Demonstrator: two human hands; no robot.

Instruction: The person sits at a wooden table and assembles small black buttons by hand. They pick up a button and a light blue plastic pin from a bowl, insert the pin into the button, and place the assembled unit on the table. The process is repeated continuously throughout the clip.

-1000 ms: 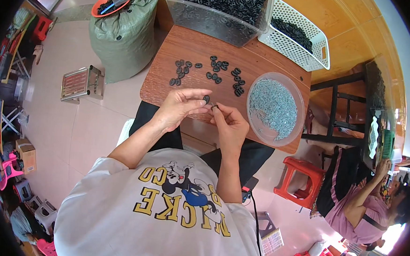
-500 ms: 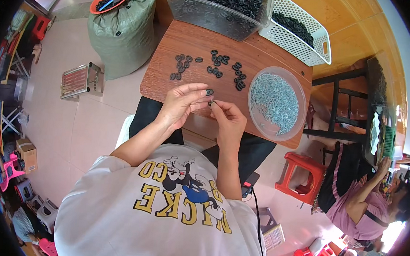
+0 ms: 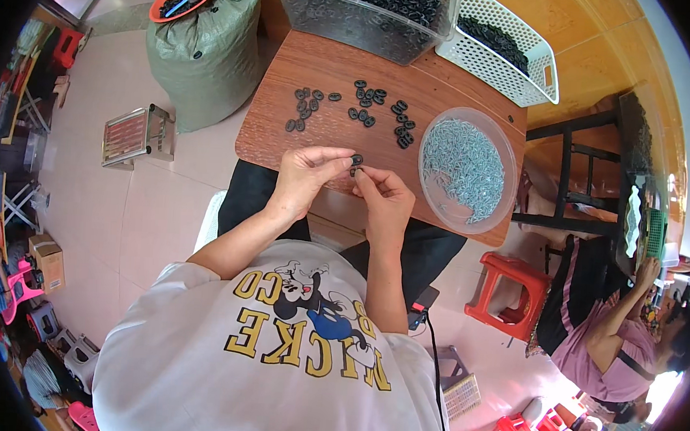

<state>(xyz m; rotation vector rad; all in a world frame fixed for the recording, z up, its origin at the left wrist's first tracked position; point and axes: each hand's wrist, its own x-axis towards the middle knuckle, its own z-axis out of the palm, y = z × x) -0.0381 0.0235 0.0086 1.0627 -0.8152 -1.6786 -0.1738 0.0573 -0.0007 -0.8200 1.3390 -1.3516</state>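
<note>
Over the near edge of the brown wooden table [image 3: 286, 145], my left hand [image 3: 306, 177] pinches a small black oval piece [image 3: 357, 160] between thumb and forefinger. My right hand [image 3: 387, 198] is closed just below and right of it, its fingertips pinching a tiny dark piece [image 3: 354, 171] too small to name. The two pieces are very close; whether they touch I cannot tell. Beyond my hands, several black oval pieces [image 3: 302, 106] lie in loose groups on the tabletop. To the right stands a round clear tub [image 3: 511, 178] of small silvery screw-like pieces [image 3: 466, 168].
At the table's far side are a clear bin [image 3: 348, 30] and a white perforated basket [image 3: 539, 85], both holding black pieces. A stuffed green sack [image 3: 204, 72] bears an orange bowl [image 3: 158, 16]. A red stool [image 3: 506, 292] and a seated person [image 3: 602, 342] are at right.
The black oval piece in my left hand has tilted and moved slightly down and right, closer to my right fingertips. My left fingers have drawn closer together. My right hand has barely moved.
</note>
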